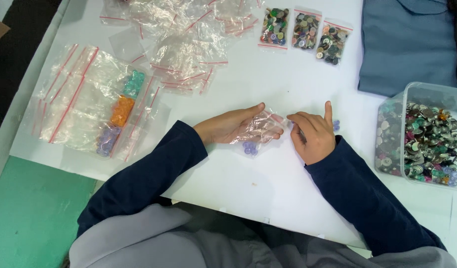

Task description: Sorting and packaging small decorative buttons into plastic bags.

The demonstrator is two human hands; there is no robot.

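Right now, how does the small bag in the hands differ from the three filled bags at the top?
The small bag lies open between the left hand and right hand, holding a few lilac buttons. The three filled bags lie untouched, packed with mixed-colour buttons. All are clear plastic.

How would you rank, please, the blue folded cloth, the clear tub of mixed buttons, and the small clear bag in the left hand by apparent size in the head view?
1. Blue folded cloth, though the frame cuts it off.
2. Clear tub of mixed buttons, also partly cut off at the right edge.
3. Small clear bag held in the left hand, plainly smallest.
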